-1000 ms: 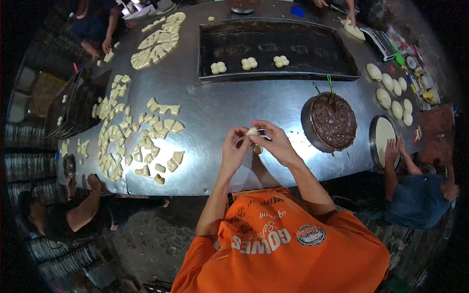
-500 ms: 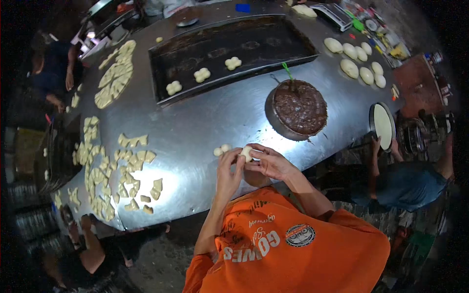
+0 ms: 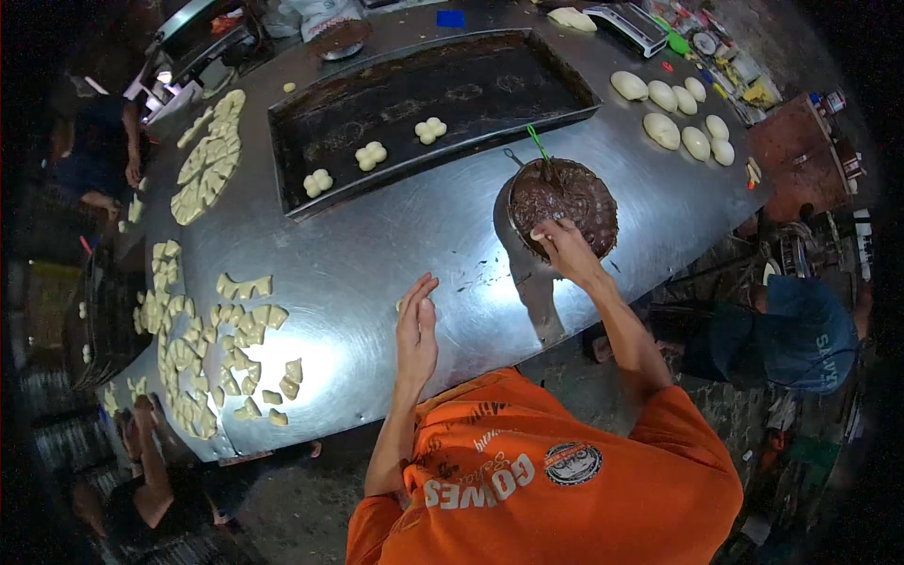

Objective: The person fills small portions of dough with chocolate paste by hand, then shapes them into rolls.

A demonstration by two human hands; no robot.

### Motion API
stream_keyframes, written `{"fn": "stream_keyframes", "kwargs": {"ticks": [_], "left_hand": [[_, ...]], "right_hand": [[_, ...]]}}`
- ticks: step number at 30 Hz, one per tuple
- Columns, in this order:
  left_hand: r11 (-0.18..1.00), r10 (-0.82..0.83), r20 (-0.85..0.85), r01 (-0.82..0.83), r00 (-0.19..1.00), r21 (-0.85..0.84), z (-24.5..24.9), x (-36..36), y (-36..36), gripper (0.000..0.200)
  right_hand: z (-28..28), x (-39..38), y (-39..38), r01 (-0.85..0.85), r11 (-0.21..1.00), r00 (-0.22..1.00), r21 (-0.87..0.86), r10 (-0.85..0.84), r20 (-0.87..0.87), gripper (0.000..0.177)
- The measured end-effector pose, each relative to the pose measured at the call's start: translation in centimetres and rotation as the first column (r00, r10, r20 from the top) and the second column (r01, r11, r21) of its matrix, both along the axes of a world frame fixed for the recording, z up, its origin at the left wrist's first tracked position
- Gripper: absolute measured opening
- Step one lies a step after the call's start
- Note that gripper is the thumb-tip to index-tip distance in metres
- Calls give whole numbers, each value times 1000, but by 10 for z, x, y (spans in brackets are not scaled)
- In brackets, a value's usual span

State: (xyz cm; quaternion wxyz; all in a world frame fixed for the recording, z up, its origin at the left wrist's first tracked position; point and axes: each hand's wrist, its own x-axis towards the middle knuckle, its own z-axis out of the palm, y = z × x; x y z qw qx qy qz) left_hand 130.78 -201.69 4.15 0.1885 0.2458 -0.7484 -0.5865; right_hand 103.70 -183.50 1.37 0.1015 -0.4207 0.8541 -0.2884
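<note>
My right hand is over the round bowl of brown, chocolate-like paste, its fingers pinched together at the paste's surface. How much paste is between the fingertips is hidden. A green-handled tool stands in the bowl. Near the front of the steel table, my left hand is raised edge-on with fingers stretched out. A sliver of pale dough shows behind its fingers; the rest is hidden. Beyond the hands, a large black baking tray holds three clusters of small dough balls.
Cut dough pieces spread over the table's left side, with another dough batch behind. Several large dough balls sit at the right, near a scale. Co-workers stand at the left, lower left and right.
My right hand has left the dough ball near my left hand and moved right to the paste bowl. My left hand's fingers have straightened. The round pan by the right co-worker is out of sight.
</note>
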Motion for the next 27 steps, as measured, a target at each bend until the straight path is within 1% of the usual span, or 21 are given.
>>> {"fn": "stream_keyframes", "kwargs": {"ticks": [2, 4, 6, 7, 8, 9, 10, 11, 12, 13, 14, 15, 17, 18, 20, 21, 22, 23, 24, 25, 27], "left_hand": [[985, 91, -48, -82, 995, 154, 1, 0, 2, 43], [981, 106, -55, -96, 993, 169, 1, 0, 4, 43], [977, 123, -61, -110, 991, 185, 0, 0, 5, 44], [980, 105, -61, -93, 993, 173, -1, -1, 4, 41], [984, 87, -61, -76, 994, 161, -1, -2, 4, 39], [984, 94, -63, -83, 994, 159, -1, -5, 4, 39], [992, 32, -65, -24, 997, 125, 1, -10, 6, 36], [995, -26, -64, 31, 998, 90, 2, -15, 8, 35], [985, -76, -85, 88, 993, 150, 2, -22, 11, 35], [968, -122, -110, 143, 986, 207, 2, -29, 14, 38], [939, -167, -213, 222, 963, 262, 3, -36, 16, 44], [932, -179, -205, 233, 962, 278, 10, -41, 16, 47], [924, -97, -203, 164, 974, 346, 8, -47, 14, 47], [928, -82, -198, 147, 977, 343, 6, -44, 7, 47], [873, -94, -167, 162, 981, 459, 2, -33, -8, 45], [877, -86, -162, 152, 983, 457, -2, -27, -11, 45], [730, 67, -217, 100, 974, 676, -6, -21, -14, 46], [525, 229, -231, 80, 946, 847, -10, -16, -17, 46], [499, 299, -230, 54, 926, 865, -3, -14, -16, 46], [503, 307, -229, 47, 924, 863, 1, -9, -19, 46], [531, 323, -305, 95, 896, 842, 9, 1, -25, 46]], "right_hand": [[-8, -2, -2, -42, 998, 999, -39, 43, 16, 18], [-3, -2, -5, -81, 994, 996, -77, 83, 29, 18], [5, -3, -6, 12, 999, 963, 41, -22, 269, 21], [5, -6, -5, 6, 999, 963, 39, -17, 268, 21], [5, -9, -1, 108, 993, 813, -51, -59, 579, 20], [9, -10, 0, 230, 968, 565, -99, -50, 823, 19], [13, -8, 0, 259, 964, 431, -67, -53, 901, 20], [15, -2, -1, 246, 967, 431, -69, -45, 901, 20], [20, 8, -4, 331, 931, 233, -154, 77, 969, 21], [26, 20, -8, 425, 881, 30, -207, 215, 976, 23], [30, 33, -13, 446, 860, -15, -248, 285, 959, 26], [31, 45, -17, 492, 841, -145, -226, 335, 931, 27], [29, 67, -26, 494, 851, -260, -177, 339, 904, 28], [33, 80, -33, 493, 848, -303, -196, 378, 875, 26], [31, 96, -40, 467, 863, -303, -194, 362, 882, 24], [31, 103, -43, 456, 871, -289, -185, 341, 895, 24], [32, 110, -47, 449, 874, -295, -187, 343, 892, 24], [35, 116, -51, 452, 866, -277, -213, 363, 890, 26], [40, 122, -56, 454, 859, -260, -237, 382, 887, 29], [45, 127, -62, 447, 862, -266, -239, 383, 885, 29], [62, 138, -73, 354, 832, 72, -426, 430, 900, 40]]}}
